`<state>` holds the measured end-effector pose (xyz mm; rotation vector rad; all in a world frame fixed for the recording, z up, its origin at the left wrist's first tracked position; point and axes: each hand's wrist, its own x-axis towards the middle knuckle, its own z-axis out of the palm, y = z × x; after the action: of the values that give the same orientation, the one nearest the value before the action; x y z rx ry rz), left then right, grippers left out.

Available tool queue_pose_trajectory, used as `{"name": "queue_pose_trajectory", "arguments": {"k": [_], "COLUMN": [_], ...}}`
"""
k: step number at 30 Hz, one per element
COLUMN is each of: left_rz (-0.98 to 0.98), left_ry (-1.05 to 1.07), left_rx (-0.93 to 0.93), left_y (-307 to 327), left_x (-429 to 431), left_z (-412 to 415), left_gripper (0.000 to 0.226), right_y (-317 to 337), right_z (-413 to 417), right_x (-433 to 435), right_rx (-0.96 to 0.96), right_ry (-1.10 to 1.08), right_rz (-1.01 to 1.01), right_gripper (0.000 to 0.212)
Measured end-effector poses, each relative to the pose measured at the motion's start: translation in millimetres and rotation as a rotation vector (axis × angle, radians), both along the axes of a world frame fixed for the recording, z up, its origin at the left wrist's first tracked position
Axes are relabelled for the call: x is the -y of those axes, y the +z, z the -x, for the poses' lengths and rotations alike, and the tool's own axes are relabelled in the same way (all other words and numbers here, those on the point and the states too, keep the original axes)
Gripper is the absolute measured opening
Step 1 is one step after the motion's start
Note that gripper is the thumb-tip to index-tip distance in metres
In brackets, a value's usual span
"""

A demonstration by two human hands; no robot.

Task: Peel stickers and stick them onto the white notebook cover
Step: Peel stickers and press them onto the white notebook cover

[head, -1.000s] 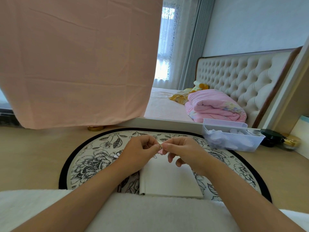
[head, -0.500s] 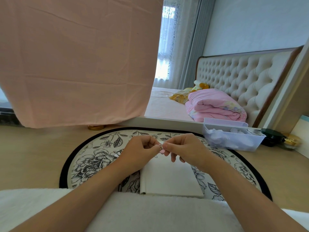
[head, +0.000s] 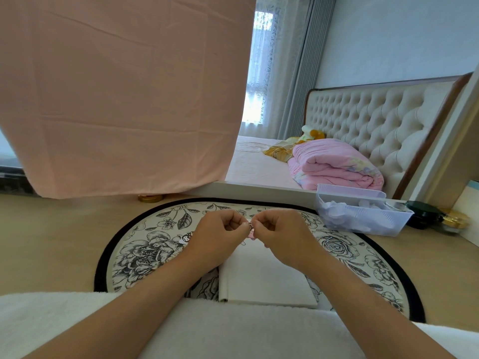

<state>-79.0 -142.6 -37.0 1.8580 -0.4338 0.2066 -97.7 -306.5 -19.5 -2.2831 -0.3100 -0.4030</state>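
A closed white notebook (head: pixel 261 278) lies on the floral mat (head: pixel 145 252) in front of me. Above its far edge my left hand (head: pixel 220 234) and my right hand (head: pixel 280 233) meet, fingers curled. Between their fingertips they pinch a small pink sticker (head: pixel 251 230), mostly hidden by the fingers. Another small sticker (head: pixel 186 238) with a cartoon figure lies on the mat just left of my left hand.
A clear plastic bin (head: pixel 363 211) with white items stands at the right on the wooden table. Dark and gold jars (head: pixel 425 213) sit beyond it. A pink cloth (head: pixel 116 94) hangs at the left; a white towel (head: pixel 207 330) covers my lap.
Both hands have lifted slightly and drawn closer together, still pinching the small pink sticker. The right hand's fingers have curled in more tightly.
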Motion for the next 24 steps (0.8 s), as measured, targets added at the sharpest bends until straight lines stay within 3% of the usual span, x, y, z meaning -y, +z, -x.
{"name": "queue_pose_trajectory", "arguments": {"k": [5, 10, 12, 14, 16, 20, 24], "left_rz": [-0.007, -0.04, -0.105, -0.212, -0.265, -0.199, -0.096], "left_ry": [0.025, 0.095, 0.184, 0.273, 0.291, 0.255, 0.207], "left_rx": [0.018, 0.053, 0.151, 0.32, 0.374, 0.223, 0.074], "left_y": [0, -4, -6, -6, -3, -1, 0], "left_x": [1, 1, 0, -2, -1, 5, 5], "left_z": [1, -2, -1, 2, 5, 9, 7], "left_gripper": [0.018, 0.014, 0.007, 0.014, 0.015, 0.006, 0.015], "right_y": [-2, 2, 2, 1, 0, -3, -4], "right_z": [2, 4, 4, 3, 3, 2, 2], "right_x": [-2, -4, -3, -3, -4, -4, -5], "right_rx": [0.06, -0.076, -0.104, -0.1, -0.068, 0.024, 0.107], "right_ry": [-0.017, -0.001, -0.024, -0.049, -0.062, -0.098, -0.127], "right_rz": [0.024, -0.199, -0.234, -0.235, -0.234, -0.148, -0.043], "right_gripper": [0.022, 0.022, 0.023, 0.023, 0.023, 0.026, 0.025]}}
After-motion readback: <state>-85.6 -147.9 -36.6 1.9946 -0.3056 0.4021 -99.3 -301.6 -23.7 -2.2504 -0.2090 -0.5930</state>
